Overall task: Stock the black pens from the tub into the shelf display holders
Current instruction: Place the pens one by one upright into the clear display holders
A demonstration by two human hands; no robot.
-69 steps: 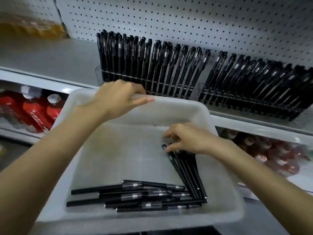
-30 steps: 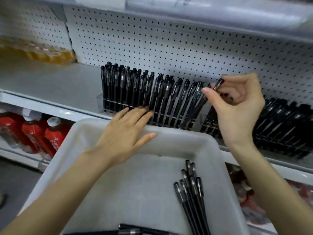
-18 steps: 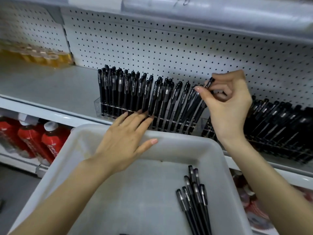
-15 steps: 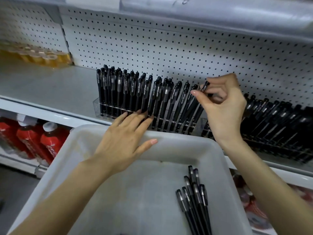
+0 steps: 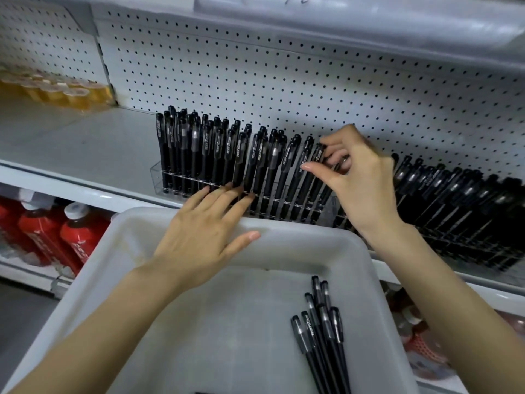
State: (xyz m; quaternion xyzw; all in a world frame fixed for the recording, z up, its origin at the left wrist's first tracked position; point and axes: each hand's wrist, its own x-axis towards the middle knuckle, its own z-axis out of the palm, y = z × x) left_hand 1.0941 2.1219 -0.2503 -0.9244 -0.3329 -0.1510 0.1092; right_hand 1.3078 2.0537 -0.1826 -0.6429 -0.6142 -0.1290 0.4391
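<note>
Grey-white plastic fills the near view: the tub (image 5: pixel 298 237), with a small bundle of loose pens (image 5: pixel 321 331) lying side by side in its right half, caps pointing toward the shelf. Over the tub's far rim rests the left hand (image 5: pixel 204 234), fingers straight and spread, holding nothing, its fingertips touching the lower front of the clear holder (image 5: pixel 159 177) as if to steady it. Beyond, the right hand (image 5: pixel 360 177) pinches one pen (image 5: pixel 318 156) near its capped top between thumb and curled fingers. The barrel leans down into the right end of that holder, among the pens standing there. I judge these pens to be light, stiff and smooth-barrelled, so a fingertip pinch high on the cap should give enough hold and leave the tip free to find a slot. A hard squeeze seems needless, though a slick barrel may twist. Further right a second holder (image 5: pixel 454 194) stands packed with tilted pens. Behind both rises white pegboard (image 5: pixel 284 81), and red bottles (image 5: pixel 42 231) sit on the lower shelf at the left.
</note>
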